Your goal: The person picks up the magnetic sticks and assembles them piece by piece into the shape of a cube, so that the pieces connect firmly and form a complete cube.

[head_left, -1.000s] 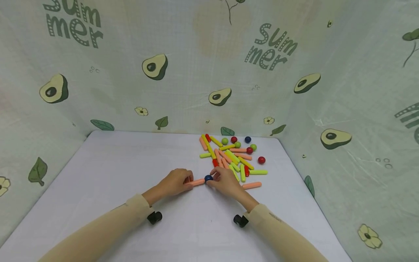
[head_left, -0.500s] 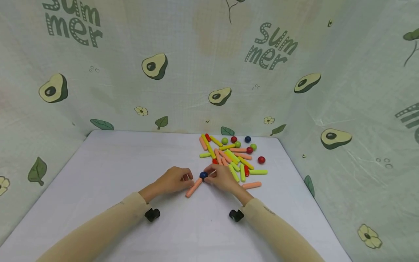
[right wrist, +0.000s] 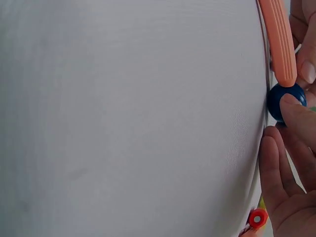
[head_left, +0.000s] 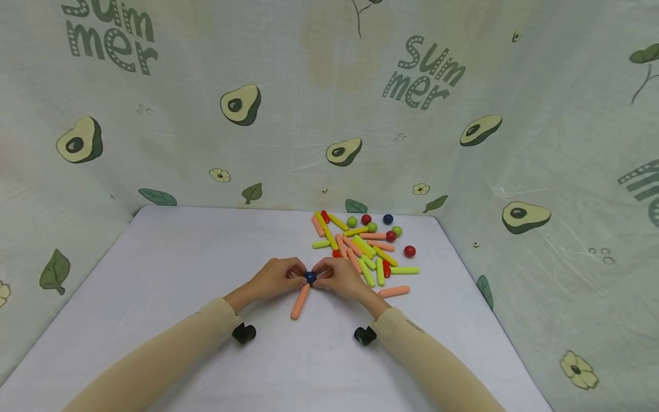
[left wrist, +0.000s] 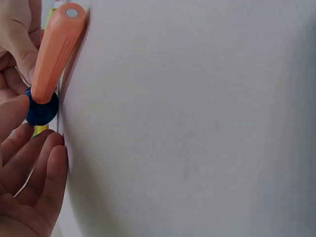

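A dark blue ball (head_left: 311, 277) has a salmon-coloured toy rod (head_left: 300, 303) joined to it, which points back toward the person. In the left wrist view the free end of the rod (left wrist: 58, 47) shows a small metal disc. My left hand (head_left: 277, 278) holds the ball from the left, its thumb against it. From the opposite side my right hand (head_left: 341, 279) pinches the same ball; in the right wrist view its thumb lies across the ball's (right wrist: 276, 104) front. Some fingertips are hidden behind the ball.
Behind and right of my hands lies a loose pile of yellow, lime, red and salmon rods (head_left: 364, 246). Red balls (head_left: 409, 251), green balls (head_left: 352, 222) and another blue ball (head_left: 388, 219) sit at its far side. One salmon rod (head_left: 394, 291) lies apart, nearer.
The left hand has let go of the rod and moved to the ball. The rod has swung from pointing left to pointing toward the person. The right hand has shifted left with the ball.
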Tool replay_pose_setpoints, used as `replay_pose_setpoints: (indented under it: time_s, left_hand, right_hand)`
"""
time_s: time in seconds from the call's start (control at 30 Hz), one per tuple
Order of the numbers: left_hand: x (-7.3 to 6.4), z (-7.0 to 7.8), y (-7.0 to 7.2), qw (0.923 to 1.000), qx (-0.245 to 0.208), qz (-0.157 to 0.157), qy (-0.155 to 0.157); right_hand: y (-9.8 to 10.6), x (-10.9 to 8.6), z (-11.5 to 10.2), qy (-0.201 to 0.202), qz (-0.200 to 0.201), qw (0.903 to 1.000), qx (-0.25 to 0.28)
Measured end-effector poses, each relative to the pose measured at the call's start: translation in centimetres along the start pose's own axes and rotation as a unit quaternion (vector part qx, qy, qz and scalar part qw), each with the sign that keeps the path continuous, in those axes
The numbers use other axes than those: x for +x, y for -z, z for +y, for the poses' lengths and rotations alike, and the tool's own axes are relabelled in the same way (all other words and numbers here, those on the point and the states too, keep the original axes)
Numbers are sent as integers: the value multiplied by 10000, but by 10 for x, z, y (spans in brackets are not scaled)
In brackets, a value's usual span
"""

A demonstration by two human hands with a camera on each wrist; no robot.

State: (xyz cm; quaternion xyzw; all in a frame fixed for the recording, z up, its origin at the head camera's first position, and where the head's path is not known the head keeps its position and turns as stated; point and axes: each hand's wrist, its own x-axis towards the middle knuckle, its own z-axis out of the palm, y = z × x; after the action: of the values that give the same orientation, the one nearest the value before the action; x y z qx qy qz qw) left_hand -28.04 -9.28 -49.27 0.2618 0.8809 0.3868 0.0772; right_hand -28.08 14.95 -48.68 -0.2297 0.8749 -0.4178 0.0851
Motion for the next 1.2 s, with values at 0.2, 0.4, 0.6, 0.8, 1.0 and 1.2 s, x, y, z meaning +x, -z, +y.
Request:
replay_pose_setpoints:
  time_s: [0.2, 0.4, 0.6, 0.8, 1.0, 1.2]
  left_hand:
    - [4, 2, -4, 9998, -91, 106, 116]
    - [0, 1, -3, 9998, 48, 31, 190]
    - [-5, -5, 0, 9996, 198, 20, 207]
    - [-9, -6, 3, 9998, 136, 10, 164]
    - [-11, -6, 5, 9998, 108, -38, 174]
    - [-11, -6, 6, 9999, 52, -53, 91]
  right_hand:
    - [-1, 0, -2, 61, -10, 9996, -263]
    - [21, -17, -7, 117, -144, 9966, -797]
    - [73, -54, 2, -62, -46, 9869, -1613]
    - [112, -91, 35, -409, -198, 9710, -2347]
    - [122, -111, 58, -210, -220, 9665, -2548]
    - [113, -113, 57, 399, -188, 9676, -2487]
